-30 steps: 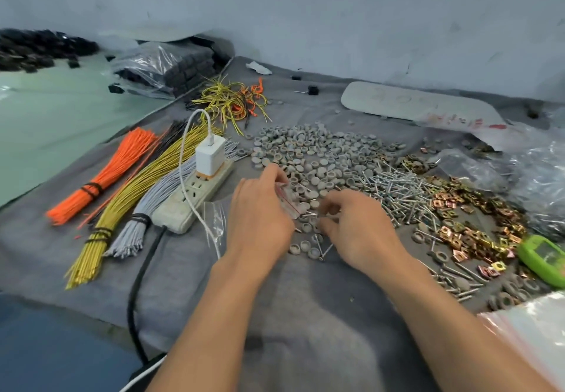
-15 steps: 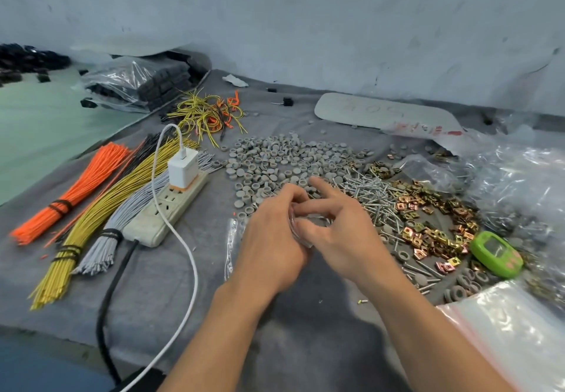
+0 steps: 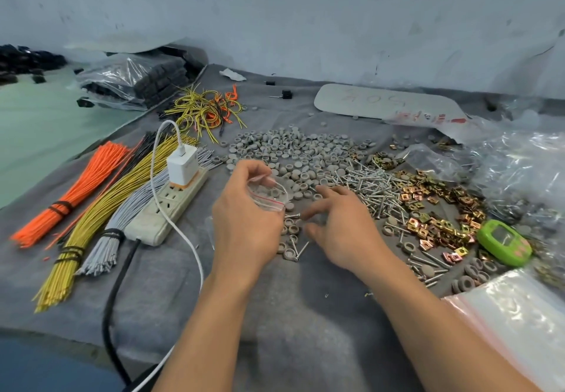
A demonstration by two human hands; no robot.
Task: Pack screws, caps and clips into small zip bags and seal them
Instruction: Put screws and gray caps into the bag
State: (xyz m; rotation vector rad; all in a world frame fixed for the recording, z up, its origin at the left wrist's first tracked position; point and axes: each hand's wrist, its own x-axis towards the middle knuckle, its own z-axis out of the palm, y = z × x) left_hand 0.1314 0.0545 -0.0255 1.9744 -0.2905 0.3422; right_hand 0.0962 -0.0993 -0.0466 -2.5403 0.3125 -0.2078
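Note:
My left hand [image 3: 244,223] pinches a small clear zip bag [image 3: 269,194] with a red seal line, mouth held open above the grey cloth. My right hand [image 3: 342,229] hovers just right of it, fingers spread and loosely bent over a few loose caps and screws [image 3: 292,234]; nothing shows in its grip. Behind lies a wide pile of grey caps [image 3: 293,153]. To the right lie silver screws [image 3: 373,187] and gold clips [image 3: 437,208].
A power strip [image 3: 165,208] with a white charger and cable lies left of my hands, beside bundles of orange, yellow and grey wires [image 3: 76,205]. A green device [image 3: 504,242] sits right. Stacked zip bags [image 3: 519,318] lie at lower right, crumpled plastic bags at far right.
My hands were together at the bag half a second ago. Now they have parted: the left keeps the bag with its mouth open, the right has dropped toward the loose caps and screws.

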